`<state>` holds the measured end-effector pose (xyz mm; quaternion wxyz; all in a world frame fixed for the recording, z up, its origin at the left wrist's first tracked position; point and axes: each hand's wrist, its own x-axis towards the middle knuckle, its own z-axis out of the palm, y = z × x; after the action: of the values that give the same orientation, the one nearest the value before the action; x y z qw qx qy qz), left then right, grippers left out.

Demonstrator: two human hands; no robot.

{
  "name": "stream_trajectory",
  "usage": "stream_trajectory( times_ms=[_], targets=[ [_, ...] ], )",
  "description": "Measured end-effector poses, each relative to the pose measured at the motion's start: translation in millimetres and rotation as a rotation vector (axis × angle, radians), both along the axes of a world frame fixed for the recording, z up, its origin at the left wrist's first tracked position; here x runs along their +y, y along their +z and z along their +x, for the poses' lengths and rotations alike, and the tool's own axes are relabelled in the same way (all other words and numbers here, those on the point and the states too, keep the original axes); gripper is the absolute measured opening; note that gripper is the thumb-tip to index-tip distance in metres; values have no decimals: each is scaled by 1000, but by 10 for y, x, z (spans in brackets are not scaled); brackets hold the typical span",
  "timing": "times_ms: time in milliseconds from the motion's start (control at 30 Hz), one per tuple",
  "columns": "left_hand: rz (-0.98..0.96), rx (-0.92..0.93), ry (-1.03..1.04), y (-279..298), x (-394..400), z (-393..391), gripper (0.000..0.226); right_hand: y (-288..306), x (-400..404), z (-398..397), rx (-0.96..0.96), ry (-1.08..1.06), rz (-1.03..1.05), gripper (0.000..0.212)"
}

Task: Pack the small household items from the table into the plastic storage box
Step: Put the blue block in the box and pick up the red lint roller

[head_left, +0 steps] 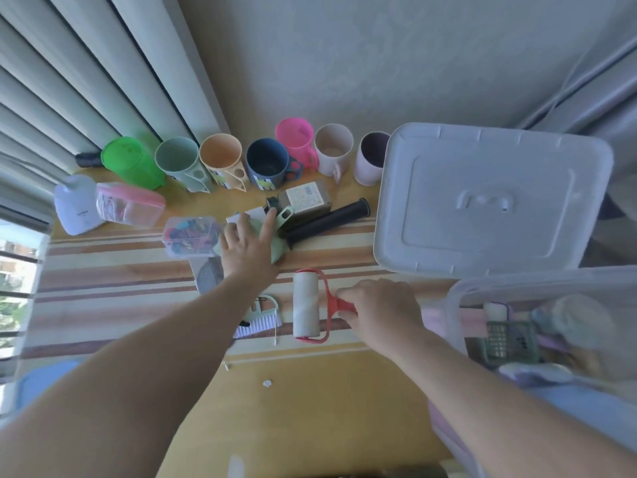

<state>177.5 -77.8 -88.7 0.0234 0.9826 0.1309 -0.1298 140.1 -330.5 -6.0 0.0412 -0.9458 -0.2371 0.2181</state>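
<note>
My right hand (379, 310) grips the lint roller's (306, 305) red handle just left of the storage box (455, 305); my left hand (246, 248), fingers spread, presses a green cloth (277, 251) farther left.

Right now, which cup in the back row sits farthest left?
The green cup, at the row's left end beside the blinds; the grey-green cup stands next to it.

Striped table (103, 270) under mugs (220, 160), lint roller (306, 305), brush (258, 322) (pale green), box lid (489, 198).
</note>
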Motion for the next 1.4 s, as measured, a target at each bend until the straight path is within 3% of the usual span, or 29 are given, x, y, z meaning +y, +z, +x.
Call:
stream_trajectory(
  times_ms=[100, 300, 467, 633, 833, 967, 1200, 1300, 1400],
  targets=[
    [-194, -117, 112, 176, 34, -143, 119, 102, -23, -44, -39, 2, 88, 13],
    [-490, -397, 124, 939, -128, -650, 79, 621, -341, -39, -186, 24, 285, 8],
    [-717, -467, -102, 1602, -684, -919, 83, 1069, -1042, 24, -224, 37, 279, 20],
    [-916, -517, -223, 1872, -1310, -950, 88, 1299, -2213, 24, -230, -63, 264, 34],
    [-999, -417, -410, 1956, -2329, -1029, 82, 806, -3412, -175, -67, -208, 155, 35],
    [-947, -330, -472, 1732, -2958, -1150, 78, 360, -3417, -379, 9, -97, 118, 27],
    [-895, -203, -281, 1548, -3457, -1357, 71, -260, -3204, -282, 70, 1, -42, 27],
    [-938, -177, -201, 1565, -3517, -1389, 74, -188, -3263, -222, 93, 86, 45, 18],
    [-1019, -143, -131, 1623, -3611, -1387, 79, 48, -3410, -193, 66, -57, 386, 22]
  ],
)
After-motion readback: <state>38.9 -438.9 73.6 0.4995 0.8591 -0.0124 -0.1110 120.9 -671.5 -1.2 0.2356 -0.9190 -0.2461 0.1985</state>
